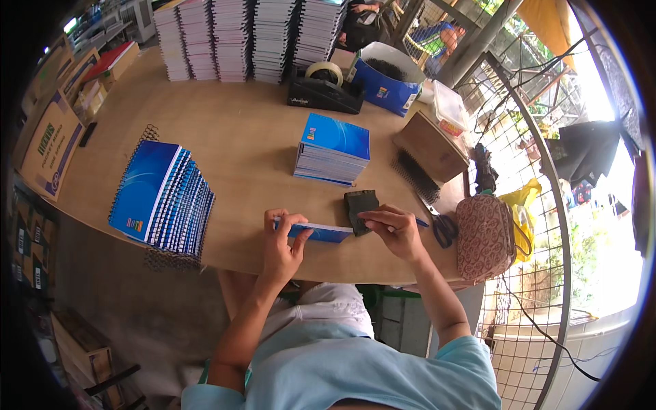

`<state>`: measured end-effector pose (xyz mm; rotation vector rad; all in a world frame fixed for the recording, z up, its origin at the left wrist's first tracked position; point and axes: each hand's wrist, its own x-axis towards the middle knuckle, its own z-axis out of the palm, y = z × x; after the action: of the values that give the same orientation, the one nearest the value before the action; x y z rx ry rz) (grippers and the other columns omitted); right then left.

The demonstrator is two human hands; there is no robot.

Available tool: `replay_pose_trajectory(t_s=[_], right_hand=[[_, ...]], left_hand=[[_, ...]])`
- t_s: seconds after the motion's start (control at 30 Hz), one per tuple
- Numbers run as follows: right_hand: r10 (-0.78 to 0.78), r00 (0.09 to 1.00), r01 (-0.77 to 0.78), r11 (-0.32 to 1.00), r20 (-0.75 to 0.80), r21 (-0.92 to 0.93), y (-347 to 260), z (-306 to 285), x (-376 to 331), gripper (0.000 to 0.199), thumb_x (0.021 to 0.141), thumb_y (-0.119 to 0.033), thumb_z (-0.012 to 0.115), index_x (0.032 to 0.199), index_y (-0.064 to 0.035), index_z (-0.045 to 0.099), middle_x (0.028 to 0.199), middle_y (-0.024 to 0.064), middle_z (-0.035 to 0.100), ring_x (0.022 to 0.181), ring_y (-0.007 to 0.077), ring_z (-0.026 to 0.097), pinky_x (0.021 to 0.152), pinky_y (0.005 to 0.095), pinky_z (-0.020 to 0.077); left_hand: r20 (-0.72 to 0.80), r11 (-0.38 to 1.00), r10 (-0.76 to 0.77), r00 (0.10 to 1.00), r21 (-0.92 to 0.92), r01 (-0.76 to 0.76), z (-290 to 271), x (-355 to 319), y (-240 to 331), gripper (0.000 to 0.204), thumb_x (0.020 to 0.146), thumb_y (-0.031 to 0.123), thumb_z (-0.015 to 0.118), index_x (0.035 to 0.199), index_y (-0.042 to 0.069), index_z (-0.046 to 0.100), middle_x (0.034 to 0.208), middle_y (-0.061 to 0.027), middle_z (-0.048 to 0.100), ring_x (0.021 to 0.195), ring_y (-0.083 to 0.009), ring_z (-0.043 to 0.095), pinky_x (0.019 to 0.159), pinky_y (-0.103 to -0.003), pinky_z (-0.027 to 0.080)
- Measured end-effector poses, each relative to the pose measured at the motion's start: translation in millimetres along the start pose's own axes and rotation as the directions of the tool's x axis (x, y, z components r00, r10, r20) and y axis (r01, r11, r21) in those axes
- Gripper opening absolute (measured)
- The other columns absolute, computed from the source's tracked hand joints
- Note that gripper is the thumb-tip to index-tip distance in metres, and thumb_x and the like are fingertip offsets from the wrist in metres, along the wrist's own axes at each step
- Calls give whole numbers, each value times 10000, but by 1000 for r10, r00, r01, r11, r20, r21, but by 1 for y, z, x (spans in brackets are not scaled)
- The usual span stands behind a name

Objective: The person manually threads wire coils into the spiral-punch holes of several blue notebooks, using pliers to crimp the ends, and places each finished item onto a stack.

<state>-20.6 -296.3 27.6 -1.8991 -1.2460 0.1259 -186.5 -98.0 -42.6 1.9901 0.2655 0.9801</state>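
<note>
pale blue shirt (328, 369) nearest. left hand (281, 244) pinches blue booklet (328, 234) near table's (403, 271) near edge, page edge up, likely to hold sheets together. right hand (402, 232) bunched beside dark block (358, 205); cannot tell what's held. booklet stack (333, 149) beyond, probably for easy reach.

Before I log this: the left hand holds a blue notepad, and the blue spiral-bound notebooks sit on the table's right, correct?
Wrong side: the head view shows the blue spiral-bound notebooks on the table's left. The left hand does hold a blue notepad.
</note>
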Motion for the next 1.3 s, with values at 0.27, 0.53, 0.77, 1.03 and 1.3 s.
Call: replay_pose_trajectory(t_s=[0.27, 0.53, 0.77, 1.03, 1.3], right_hand=[[-15, 999, 19, 992, -31, 121, 2, 12, 1, 243, 785, 61, 770, 991, -67, 757, 945, 79, 694, 846, 225, 680, 745, 333, 550], [-81, 997, 78, 985, 15, 153, 2, 14, 2, 259, 749, 81, 764, 949, -81, 731, 967, 60, 687, 899, 231, 672, 790, 349, 535], [-188, 974, 178, 980, -123, -87, 11, 12, 7, 251, 749, 83, 751, 921, -97, 719, 957, 46, 684, 875, 238, 657, 812, 362, 515], [-255, 967, 254, 966, 16, 39, 9, 13, 8, 270, 734, 99, 762, 931, -83, 721, 966, 47, 679, 930, 236, 662, 842, 402, 547], [-33, 992, 35, 999, 118, -9, -16, 11, 3, 237, 865, -37, 735, 1092, -51, 669, 1041, 104, 681, 869, 297, 682, 683, 378, 564]], left_hand=[[-35, 999, 32, 999, 35, -31, 2, -1, -3, 224, 900, 146, 756, 1065, 73, 623, 1049, -128, 501, 969, -315, 551, 825, -422, 468], [-28, 999, 30, 999, 42, -29, 3, -1, -3, 245, 902, 184, 762, 1065, 69, 620, 1064, -132, 507, 990, -318, 555, 835, -426, 471], [-25, 999, 36, 999, 42, -35, 2, -1, -5, 252, 906, 200, 759, 1062, 62, 618, 1061, -131, 512, 987, -310, 557, 831, -426, 471], [-48, 1000, 23, 999, -3, -23, 3, 1, -3, 235, 901, 193, 754, 1046, 66, 620, 1022, -120, 534, 985, -316, 534, 798, -443, 463], [-71, 998, 45, 996, 34, -43, 1, 2, -2, 228, 899, 172, 753, 1052, 68, 619, 1020, -125, 535, 982, -324, 539, 799, -446, 467]])
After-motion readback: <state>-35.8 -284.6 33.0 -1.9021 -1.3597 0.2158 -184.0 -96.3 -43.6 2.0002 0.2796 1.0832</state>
